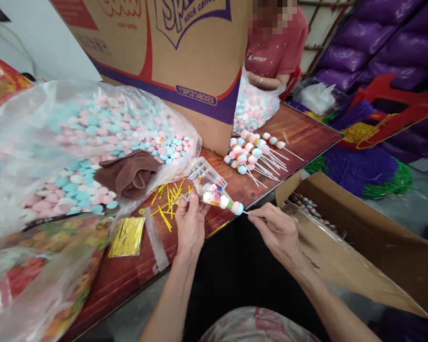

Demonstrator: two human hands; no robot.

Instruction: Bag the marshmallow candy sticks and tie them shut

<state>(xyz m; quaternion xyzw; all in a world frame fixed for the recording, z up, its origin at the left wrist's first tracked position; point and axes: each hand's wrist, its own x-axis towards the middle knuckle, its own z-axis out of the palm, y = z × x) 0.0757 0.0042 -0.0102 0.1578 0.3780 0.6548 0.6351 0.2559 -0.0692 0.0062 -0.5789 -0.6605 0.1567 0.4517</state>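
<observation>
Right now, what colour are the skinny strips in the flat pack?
The strips are shiny gold-yellow; the head view shows them best.

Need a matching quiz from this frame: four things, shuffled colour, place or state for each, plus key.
Things
1. cloth
2. loose twist ties
3. left hand
4. right hand

Matches
A. pinching the white stick
B. gold, scattered on the table
C. at the candy end of the candy skewer
D. brown, crumpled

Pairs: 1-D, 2-B, 3-C, 4-A
</observation>
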